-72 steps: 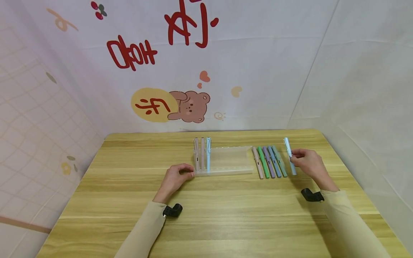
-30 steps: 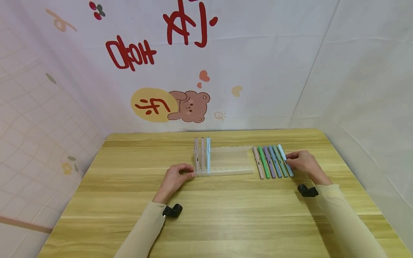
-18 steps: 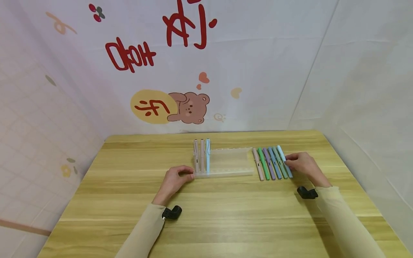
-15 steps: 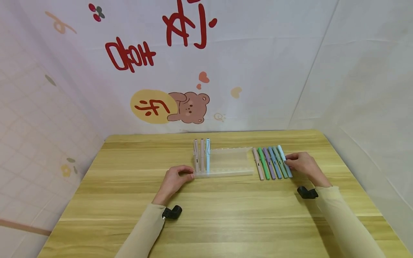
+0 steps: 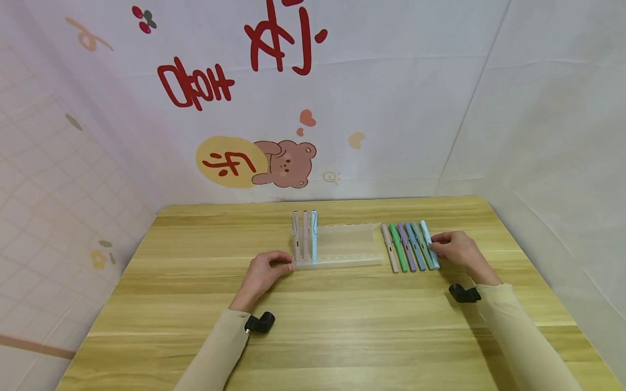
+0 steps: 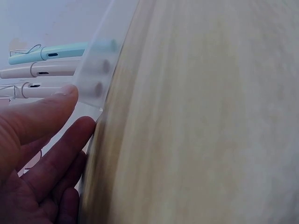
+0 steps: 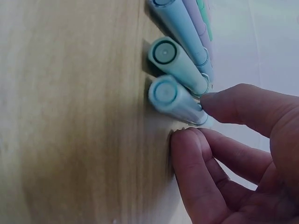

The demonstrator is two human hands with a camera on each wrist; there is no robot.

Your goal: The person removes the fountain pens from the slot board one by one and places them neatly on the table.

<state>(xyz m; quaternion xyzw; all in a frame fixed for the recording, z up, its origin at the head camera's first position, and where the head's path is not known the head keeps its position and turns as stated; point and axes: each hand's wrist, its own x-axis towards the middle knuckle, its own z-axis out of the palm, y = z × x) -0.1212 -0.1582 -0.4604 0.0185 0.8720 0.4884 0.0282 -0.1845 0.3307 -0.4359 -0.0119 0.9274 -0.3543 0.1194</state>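
Observation:
In the head view my left hand holds the left end of a clear plastic pen rack, thumb and fingers at its corner. Two greyish-pink pens and a light blue pen stand in the rack's left slots. To its right, my right hand pinches another pale blue pen lying at the right end of a row. Up close in the right wrist view, the thumb presses on this pale blue pen beside a teal-green pen.
Left of the held pen lie a pinkish pen, a green pen, a purple pen and a blue pen, side by side. The wooden table ends at a white printed wall cloth.
My right hand has lowered the pale blue pen from the right onto the table beside the row. Most recently, its lower end shifted left against the teal-green pen. The left hand stays put.

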